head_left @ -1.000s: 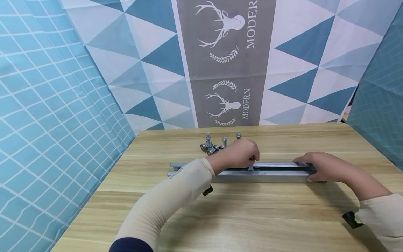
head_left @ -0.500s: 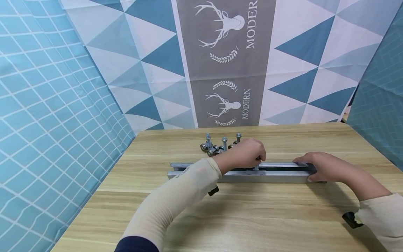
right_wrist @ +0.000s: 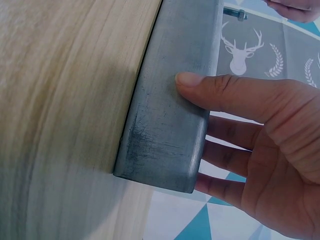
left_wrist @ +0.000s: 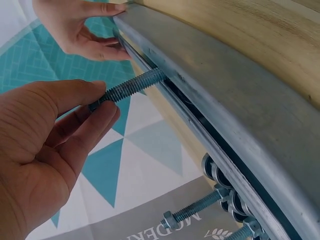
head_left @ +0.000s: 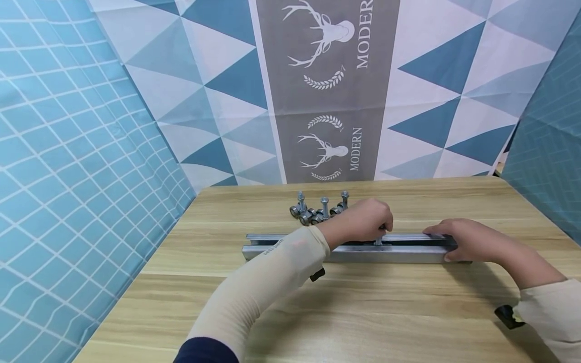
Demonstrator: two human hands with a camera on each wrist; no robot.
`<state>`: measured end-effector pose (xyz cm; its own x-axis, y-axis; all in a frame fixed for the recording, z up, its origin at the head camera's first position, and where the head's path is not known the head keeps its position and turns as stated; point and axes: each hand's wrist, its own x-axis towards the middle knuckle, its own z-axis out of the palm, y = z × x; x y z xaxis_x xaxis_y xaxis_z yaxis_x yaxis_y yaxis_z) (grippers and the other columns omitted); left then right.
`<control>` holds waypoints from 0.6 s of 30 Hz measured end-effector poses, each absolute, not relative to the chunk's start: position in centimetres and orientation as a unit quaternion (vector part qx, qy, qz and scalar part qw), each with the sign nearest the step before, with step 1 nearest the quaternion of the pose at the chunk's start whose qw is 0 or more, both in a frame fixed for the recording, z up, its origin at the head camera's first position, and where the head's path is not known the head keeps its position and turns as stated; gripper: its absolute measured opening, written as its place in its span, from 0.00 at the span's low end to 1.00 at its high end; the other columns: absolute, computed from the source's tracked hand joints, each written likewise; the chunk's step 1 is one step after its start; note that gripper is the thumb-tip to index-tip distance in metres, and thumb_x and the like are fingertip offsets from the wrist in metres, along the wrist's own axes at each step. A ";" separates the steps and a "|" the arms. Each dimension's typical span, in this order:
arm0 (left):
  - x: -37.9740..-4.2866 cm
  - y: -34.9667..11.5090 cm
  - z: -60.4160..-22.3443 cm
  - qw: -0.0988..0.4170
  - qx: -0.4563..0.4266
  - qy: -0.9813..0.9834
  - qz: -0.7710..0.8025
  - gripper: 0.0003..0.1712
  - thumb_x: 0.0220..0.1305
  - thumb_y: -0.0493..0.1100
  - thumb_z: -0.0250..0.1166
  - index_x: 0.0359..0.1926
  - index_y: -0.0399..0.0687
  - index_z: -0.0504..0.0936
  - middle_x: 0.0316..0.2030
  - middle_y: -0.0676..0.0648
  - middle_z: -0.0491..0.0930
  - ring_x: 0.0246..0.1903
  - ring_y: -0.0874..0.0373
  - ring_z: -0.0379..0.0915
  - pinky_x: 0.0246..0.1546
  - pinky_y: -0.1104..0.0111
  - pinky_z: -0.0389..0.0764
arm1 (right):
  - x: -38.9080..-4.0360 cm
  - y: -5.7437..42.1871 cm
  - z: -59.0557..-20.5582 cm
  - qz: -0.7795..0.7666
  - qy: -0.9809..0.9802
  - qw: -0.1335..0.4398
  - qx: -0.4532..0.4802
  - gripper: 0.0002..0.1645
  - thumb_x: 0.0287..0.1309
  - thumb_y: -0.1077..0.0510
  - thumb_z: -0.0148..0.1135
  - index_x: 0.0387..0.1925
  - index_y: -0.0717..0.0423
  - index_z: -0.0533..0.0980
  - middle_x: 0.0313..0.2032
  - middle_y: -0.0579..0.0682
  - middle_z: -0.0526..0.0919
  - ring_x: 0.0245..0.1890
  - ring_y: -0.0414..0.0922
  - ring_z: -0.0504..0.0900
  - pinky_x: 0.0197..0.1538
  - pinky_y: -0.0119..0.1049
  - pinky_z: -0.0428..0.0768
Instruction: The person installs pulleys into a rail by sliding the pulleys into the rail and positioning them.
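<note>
A grey metal channel rail point(head_left: 399, 256) lies lengthwise across the table, slot side up. Between thumb and fingertips my left hand point(head_left: 360, 222) pinches the top of a threaded bolt point(left_wrist: 134, 86), which rises out of the slot. Whatever the bolt's lower end joins is hidden inside the rail. At the rail's right end, my right hand point(head_left: 474, 243) grips it across its width; in the right wrist view the thumb point(right_wrist: 200, 87) presses one side wall while the fingers go behind the opposite side.
Behind the rail's left half stand roller trolleys point(head_left: 305, 218) with small wheels and three upright bolts point(head_left: 324, 205). The wooden table point(head_left: 363, 312) reaches back to a patterned cloth point(head_left: 327, 101), with a blue checked cloth point(head_left: 81, 166) along the left.
My left hand has slid the bolt rightward along the slot, toward the right hand. The right hand and the rail have stayed in place.
</note>
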<state>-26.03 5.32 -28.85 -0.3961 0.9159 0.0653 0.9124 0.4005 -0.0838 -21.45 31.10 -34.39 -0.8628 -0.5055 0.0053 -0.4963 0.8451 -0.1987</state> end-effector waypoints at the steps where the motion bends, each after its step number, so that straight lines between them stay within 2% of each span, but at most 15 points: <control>1: -26.0 5.5 -28.8 0.049 -0.547 -0.836 0.018 0.10 0.61 0.35 0.62 0.37 0.49 0.89 0.37 0.55 0.84 0.39 0.68 0.75 0.44 0.79 0.72 | -21.5 31.1 -34.4 -0.096 0.960 0.024 -0.261 0.37 0.37 0.60 0.80 0.54 0.64 0.78 0.47 0.59 0.82 0.48 0.59 0.80 0.46 0.56 0.78; 6: -26.1 6.1 -28.8 0.049 -0.546 -0.836 0.025 0.10 0.61 0.35 0.61 0.35 0.50 0.88 0.35 0.56 0.83 0.36 0.69 0.72 0.42 0.78 0.72 | -21.5 31.2 -34.4 -0.094 0.960 0.023 -0.262 0.38 0.36 0.60 0.80 0.54 0.64 0.78 0.47 0.59 0.82 0.48 0.59 0.80 0.46 0.56 0.78; 18: -26.1 7.8 -28.9 0.041 -0.551 -0.833 0.034 0.11 0.62 0.37 0.61 0.40 0.50 0.89 0.39 0.56 0.84 0.41 0.68 0.76 0.44 0.79 0.73 | -21.5 31.3 -34.4 -0.102 0.959 0.023 -0.261 0.37 0.37 0.60 0.80 0.55 0.63 0.78 0.48 0.59 0.82 0.49 0.59 0.80 0.47 0.56 0.78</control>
<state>-26.15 7.75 -28.86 -0.3890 0.9207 0.0321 0.9151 0.3901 -0.1016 -21.51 31.27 -34.40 -0.8622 -0.5065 0.0096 -0.4971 0.8423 -0.2083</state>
